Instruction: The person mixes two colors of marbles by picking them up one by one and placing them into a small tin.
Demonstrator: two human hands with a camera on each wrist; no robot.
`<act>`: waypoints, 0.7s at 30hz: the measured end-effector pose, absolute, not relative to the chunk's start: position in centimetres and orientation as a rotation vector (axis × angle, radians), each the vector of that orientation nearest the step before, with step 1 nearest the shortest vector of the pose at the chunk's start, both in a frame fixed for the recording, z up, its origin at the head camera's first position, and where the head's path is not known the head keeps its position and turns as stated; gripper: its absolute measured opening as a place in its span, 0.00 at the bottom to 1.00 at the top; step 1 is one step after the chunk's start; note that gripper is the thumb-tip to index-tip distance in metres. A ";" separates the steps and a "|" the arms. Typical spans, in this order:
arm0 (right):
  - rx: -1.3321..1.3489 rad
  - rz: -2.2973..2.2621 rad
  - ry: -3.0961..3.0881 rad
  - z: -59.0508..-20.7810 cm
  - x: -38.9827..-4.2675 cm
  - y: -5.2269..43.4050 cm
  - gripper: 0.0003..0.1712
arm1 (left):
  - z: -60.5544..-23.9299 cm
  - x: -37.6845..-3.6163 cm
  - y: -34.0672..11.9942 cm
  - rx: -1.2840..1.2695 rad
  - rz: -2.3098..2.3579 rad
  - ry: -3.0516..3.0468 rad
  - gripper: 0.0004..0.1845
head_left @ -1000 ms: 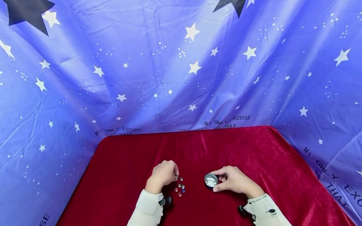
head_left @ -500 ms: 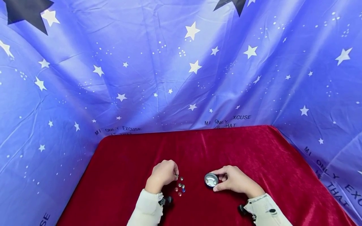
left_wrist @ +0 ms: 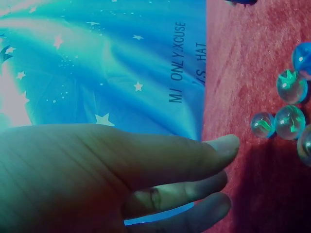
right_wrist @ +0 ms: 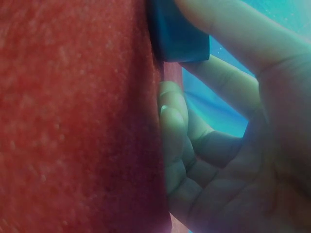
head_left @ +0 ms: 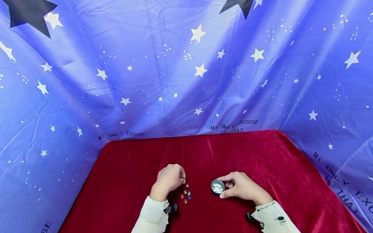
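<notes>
In the head view, my left hand (head_left: 169,178) is left of a small group of glass marbles (head_left: 185,192). Its thumb and fingertips pinch one marble (head_left: 184,179), which the thumb hides in the left wrist view. That view shows several clear marbles (left_wrist: 289,122) with coloured swirls and a blue one (left_wrist: 303,59) on the red cloth, beyond the fingertips. To the right, my right hand (head_left: 240,186) grips a small round metal tin (head_left: 212,186) between thumb and index finger. A few marbles lie inside its silvery bottom. The tin's dark outer wall (right_wrist: 182,36) shows in the right wrist view.
Red velvet cloth (head_left: 233,155) covers the table. A blue curtain (head_left: 163,71) printed with stars and lettering hangs behind it and along both sides. Cloth lies between the loose marbles and the tin.
My left hand has shifted slightly up and right, taking the pinched marble with it past the loose ones. The right hand and the tin stay in place.
</notes>
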State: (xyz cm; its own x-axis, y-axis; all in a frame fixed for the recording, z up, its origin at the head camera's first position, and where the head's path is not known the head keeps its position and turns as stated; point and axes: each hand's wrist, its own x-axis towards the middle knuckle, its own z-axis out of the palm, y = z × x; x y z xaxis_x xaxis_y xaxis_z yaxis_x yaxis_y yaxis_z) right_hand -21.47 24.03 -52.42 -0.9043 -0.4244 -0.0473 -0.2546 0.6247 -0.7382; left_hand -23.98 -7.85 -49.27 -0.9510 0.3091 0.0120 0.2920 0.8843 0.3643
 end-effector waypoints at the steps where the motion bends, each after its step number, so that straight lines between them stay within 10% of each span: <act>1: -0.557 -1.144 2.633 -52.4 -21.4 24.0 0.31 | -49.2 -23.9 -7.7 0.481 0.575 3.010 0.11; 21: -0.571 -1.153 2.645 -52.4 -21.2 24.1 0.30 | -48.7 -23.4 -6.0 0.535 0.710 3.030 0.11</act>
